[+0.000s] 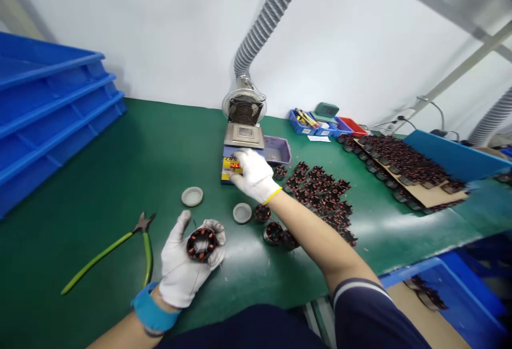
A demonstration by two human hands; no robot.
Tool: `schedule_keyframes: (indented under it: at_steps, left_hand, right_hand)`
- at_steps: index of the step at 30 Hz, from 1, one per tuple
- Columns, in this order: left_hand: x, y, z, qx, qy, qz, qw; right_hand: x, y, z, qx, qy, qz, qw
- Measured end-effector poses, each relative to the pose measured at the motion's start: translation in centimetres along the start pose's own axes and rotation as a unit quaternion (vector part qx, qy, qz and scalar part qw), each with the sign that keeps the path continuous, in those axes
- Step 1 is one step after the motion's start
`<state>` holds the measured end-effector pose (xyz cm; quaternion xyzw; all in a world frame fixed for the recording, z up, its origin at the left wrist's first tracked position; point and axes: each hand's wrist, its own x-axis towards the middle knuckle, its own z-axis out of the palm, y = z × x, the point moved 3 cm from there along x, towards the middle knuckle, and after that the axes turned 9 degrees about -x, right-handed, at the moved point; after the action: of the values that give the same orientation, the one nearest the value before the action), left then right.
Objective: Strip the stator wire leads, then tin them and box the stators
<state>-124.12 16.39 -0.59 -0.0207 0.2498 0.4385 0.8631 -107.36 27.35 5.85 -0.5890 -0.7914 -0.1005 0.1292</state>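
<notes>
My left hand [186, 263], in a white glove with a blue wristband, holds a round black part with copper windings [201, 245], its ring face up. Thin wires stick out from it. My right hand [253, 174], gloved in white, is over the front of a soldering pot [245, 134] with a red digital display [234, 165]. Its fingers are curled near the display; whether they hold anything is hidden. Two small round dishes, one left [192, 196] and one right [242, 213], lie between my hands. Pliers with green handles [147, 253] lie left of my left hand.
Many wound parts [320, 191] stand right of the pot, partly behind my right forearm; more fill a board [420, 191] farther right. Blue trays [52, 103] are stacked at left. A purple bin [277, 150] sits beside the pot, under a grey hose [268, 13].
</notes>
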Motion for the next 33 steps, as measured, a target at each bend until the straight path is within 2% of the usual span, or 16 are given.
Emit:
schedule_keyframes:
  at_steps: [2,5,9,11,17,20,23,27,33]
  left_hand:
    - [0.1,0.0,0.1,0.010,0.002,-0.004,1.000]
    - [0.1,-0.2,0.3,0.015,0.012,-0.007,1.000]
    - [0.2,-0.5,0.3,-0.005,0.047,-0.006,0.999]
    - [0.4,-0.7,0.1,-0.024,0.066,-0.005,0.998]
    - [1.7,-1.3,-0.8,-0.054,0.080,-0.035,0.995]
    - [2.7,-1.2,-1.1,-0.042,0.068,-0.045,0.996]
    - [3.4,-1.0,-0.9,-0.037,0.061,-0.041,0.997]
    - [3.5,-0.8,-0.5,-0.015,0.073,-0.028,0.997]
    - [3.5,-0.9,-0.5,-0.005,0.051,-0.035,0.998]
  right_hand:
    - [0.0,2.5,-0.8,-0.071,-0.048,0.068,0.994]
    - [0.2,4.3,-0.7,-0.099,-0.099,0.094,0.986]
    - [0.4,5.3,-0.1,-0.070,-0.100,0.095,0.988]
    - [0.7,6.5,0.0,-0.043,-0.090,0.104,0.990]
    - [4.5,13.6,-1.0,0.037,-0.049,0.187,0.980]
    - [7.0,16.1,-1.4,0.048,-0.052,0.210,0.975]
    - [8.9,16.7,-1.2,0.046,-0.059,0.214,0.974]
    - [10.4,16.3,-0.6,0.039,-0.070,0.205,0.975]
    - [9.7,15.2,-0.4,0.043,-0.075,0.187,0.979]
